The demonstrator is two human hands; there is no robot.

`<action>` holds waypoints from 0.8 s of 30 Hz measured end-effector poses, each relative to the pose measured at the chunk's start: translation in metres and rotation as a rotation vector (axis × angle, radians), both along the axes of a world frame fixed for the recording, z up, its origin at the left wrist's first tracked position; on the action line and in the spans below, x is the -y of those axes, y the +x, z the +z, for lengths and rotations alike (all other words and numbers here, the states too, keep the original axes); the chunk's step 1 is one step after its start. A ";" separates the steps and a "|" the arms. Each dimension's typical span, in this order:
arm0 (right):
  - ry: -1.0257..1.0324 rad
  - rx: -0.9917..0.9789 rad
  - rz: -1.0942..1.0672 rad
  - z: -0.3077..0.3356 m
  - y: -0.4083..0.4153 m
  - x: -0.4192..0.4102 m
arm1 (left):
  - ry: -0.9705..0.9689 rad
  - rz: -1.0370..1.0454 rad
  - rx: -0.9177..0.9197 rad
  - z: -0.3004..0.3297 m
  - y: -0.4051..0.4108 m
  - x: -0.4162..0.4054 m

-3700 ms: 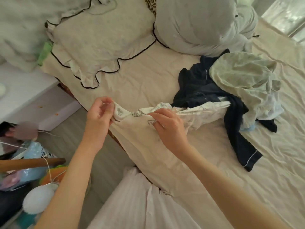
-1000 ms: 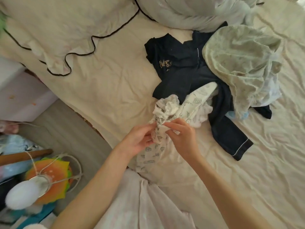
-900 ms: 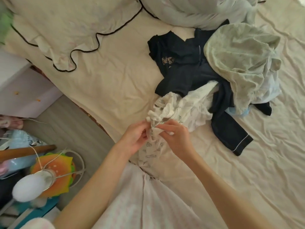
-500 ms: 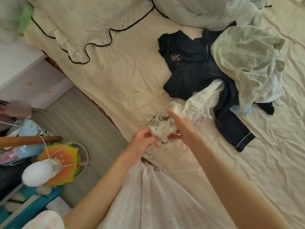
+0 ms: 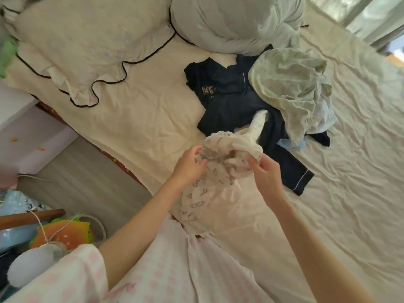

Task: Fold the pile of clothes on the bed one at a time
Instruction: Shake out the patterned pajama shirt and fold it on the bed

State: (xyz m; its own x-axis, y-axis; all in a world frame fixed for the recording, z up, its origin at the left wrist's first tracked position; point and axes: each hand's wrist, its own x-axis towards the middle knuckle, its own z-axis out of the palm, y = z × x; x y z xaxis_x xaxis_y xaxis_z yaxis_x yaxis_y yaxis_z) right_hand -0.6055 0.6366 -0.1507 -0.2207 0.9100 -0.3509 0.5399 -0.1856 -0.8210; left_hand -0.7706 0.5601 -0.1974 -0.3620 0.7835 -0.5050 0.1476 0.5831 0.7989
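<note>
A white garment with small grey prints (image 5: pixel 220 158) hangs bunched between my two hands above the near edge of the bed. My left hand (image 5: pixel 190 165) grips its left side, fingers curled into the cloth. My right hand (image 5: pixel 265 173) pinches its right side. One end of the garment trails back over the pile. The pile holds a dark navy garment with white piping (image 5: pixel 231 101) and a pale green crumpled garment (image 5: pixel 290 88) on top of it, with a bit of light blue cloth (image 5: pixel 293 144) underneath.
The cream bed sheet (image 5: pixel 349 193) spreads wide to the right. A ruffled pillow with black trim (image 5: pixel 87 44) and a grey bundled duvet (image 5: pixel 229 20) lie at the head. A white nightstand (image 5: pixel 21 127) and floor clutter, including an orange cushion (image 5: pixel 63 235), sit at left.
My hands have drawn apart, spreading the bunched white garment wider and lifting it slightly. More of the navy garment shows on the pile.
</note>
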 end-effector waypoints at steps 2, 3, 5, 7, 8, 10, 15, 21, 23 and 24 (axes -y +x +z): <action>0.014 -0.050 0.090 0.012 0.003 0.000 | 0.096 -0.078 -0.044 0.010 0.003 -0.024; 0.001 -0.092 0.110 0.018 0.004 -0.001 | 0.135 -0.149 -0.076 0.014 0.004 -0.035; -0.039 -0.186 0.107 0.030 0.006 -0.005 | 0.200 -0.296 -0.123 0.019 0.006 -0.048; -0.066 -0.275 0.080 0.040 0.009 -0.011 | 0.195 -0.375 -0.180 0.018 0.010 -0.054; -0.077 -0.312 0.068 0.044 0.010 -0.015 | 0.165 -0.353 -0.194 0.015 0.011 -0.054; -0.088 -0.350 0.065 0.053 0.009 -0.021 | 0.131 -0.202 -0.153 0.011 0.006 -0.049; -0.071 -0.352 0.119 0.069 -0.003 -0.035 | 0.171 -0.018 0.020 0.049 -0.042 -0.036; 0.135 -0.170 0.241 0.087 -0.056 -0.053 | 0.271 -0.104 -0.138 0.137 -0.109 -0.025; 0.240 -0.027 0.348 0.097 -0.078 -0.059 | 0.322 -0.071 -0.222 0.172 -0.126 -0.018; 0.292 0.024 0.400 0.103 -0.089 -0.060 | 0.347 -0.061 -0.278 0.190 -0.134 -0.014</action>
State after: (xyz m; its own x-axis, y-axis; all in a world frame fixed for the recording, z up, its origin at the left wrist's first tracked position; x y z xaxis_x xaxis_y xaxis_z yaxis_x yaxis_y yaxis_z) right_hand -0.6941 0.6966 -0.0474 -0.5679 0.8166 -0.1032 0.5412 0.2761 -0.7942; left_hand -0.9044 0.5743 -0.0078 -0.3945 0.9136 -0.0988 0.4100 0.2712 0.8708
